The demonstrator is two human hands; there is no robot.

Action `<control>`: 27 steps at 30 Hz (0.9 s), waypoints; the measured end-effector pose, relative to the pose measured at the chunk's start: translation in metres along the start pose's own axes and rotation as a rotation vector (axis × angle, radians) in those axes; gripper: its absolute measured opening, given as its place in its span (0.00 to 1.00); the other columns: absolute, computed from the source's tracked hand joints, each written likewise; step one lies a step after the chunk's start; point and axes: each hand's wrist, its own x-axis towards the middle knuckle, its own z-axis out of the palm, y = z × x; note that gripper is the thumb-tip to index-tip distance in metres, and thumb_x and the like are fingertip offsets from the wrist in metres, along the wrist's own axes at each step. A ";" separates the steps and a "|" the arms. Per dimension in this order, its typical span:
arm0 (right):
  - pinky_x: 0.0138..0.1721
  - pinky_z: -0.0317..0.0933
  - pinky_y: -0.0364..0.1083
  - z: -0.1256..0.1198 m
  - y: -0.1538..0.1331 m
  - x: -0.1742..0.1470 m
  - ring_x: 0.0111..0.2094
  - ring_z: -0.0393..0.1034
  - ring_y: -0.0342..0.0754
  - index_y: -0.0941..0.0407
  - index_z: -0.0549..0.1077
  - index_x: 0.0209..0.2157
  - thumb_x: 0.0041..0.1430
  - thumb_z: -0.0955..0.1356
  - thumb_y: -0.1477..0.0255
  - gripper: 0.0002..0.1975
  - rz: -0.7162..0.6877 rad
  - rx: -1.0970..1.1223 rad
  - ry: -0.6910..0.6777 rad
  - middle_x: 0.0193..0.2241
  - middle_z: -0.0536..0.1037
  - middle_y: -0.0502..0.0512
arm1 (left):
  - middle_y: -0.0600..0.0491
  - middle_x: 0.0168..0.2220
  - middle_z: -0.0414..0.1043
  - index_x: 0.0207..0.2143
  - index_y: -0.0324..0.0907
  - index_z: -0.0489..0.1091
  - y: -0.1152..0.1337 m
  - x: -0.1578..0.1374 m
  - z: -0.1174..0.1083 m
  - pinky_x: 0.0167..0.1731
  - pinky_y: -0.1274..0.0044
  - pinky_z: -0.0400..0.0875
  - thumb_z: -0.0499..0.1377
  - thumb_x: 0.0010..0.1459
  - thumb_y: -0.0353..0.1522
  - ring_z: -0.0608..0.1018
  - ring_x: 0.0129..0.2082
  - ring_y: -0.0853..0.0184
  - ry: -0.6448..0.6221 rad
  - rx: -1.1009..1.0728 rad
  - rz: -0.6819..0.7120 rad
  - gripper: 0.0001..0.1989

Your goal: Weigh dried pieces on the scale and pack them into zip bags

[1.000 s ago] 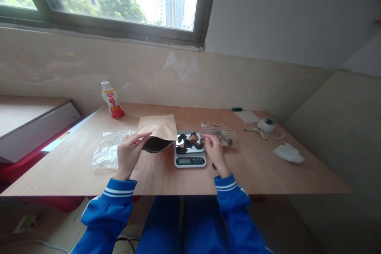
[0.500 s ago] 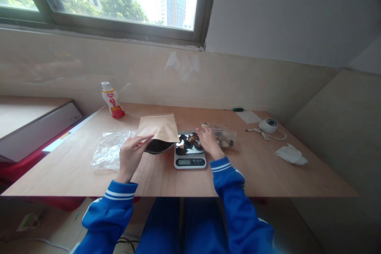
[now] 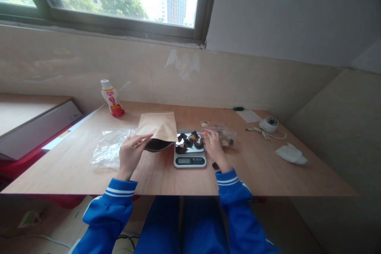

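My left hand [image 3: 132,152] pinches the near left edge of a brown kraft paper bag [image 3: 157,124], whose dark mouth gapes toward me. The bag's right corner reaches the edge of a white digital kitchen scale [image 3: 190,161]. Several dark, curled pieces that look like dried mushroom [image 3: 188,143] lie on the scale's shiny plate. At the plate's right edge, my right hand [image 3: 214,149] has its fingers apart and slightly bent, close to the pieces; its thumb is mostly hidden. One small dark piece [image 3: 215,165] rests on the table beside my right wrist.
Behind my right hand are clear zip bags [image 3: 230,137] with mushroom-like pieces inside. A crumpled clear plastic bag [image 3: 105,149] lies at left, below a bottle [image 3: 112,99]. To the right are a white camera [image 3: 268,125] with cable, a paper sheet [image 3: 249,116] and a white tissue [image 3: 291,154].
My right hand has drawn back rightward from over the scale plate, uncovering more of the pieces and the small one on the table. My left hand and the paper bag have hardly moved.
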 end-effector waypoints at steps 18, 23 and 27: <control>0.54 0.54 0.57 -0.003 0.017 -0.044 0.50 0.63 0.54 0.55 0.75 0.41 0.67 0.54 0.66 0.21 0.095 0.067 0.055 0.44 0.73 0.60 | 0.54 0.46 0.76 0.42 0.47 0.73 -0.045 0.005 0.015 0.46 0.71 0.68 0.52 0.58 0.37 0.78 0.40 0.63 -0.255 0.231 -0.099 0.14; 0.54 0.54 0.57 -0.003 0.013 -0.039 0.50 0.63 0.54 0.55 0.74 0.42 0.65 0.56 0.68 0.17 0.068 0.079 0.063 0.44 0.73 0.60 | 0.48 0.55 0.69 0.49 0.43 0.69 -0.049 -0.003 0.010 0.54 0.67 0.64 0.51 0.58 0.37 0.72 0.53 0.59 -0.197 0.199 -0.036 0.19; 0.53 0.56 0.56 -0.004 0.007 -0.027 0.49 0.62 0.54 0.54 0.74 0.42 0.64 0.58 0.69 0.15 0.039 0.074 0.047 0.44 0.73 0.60 | 0.46 0.55 0.68 0.51 0.41 0.67 -0.053 -0.013 0.001 0.54 0.67 0.64 0.49 0.59 0.37 0.70 0.55 0.58 -0.095 0.219 -0.068 0.20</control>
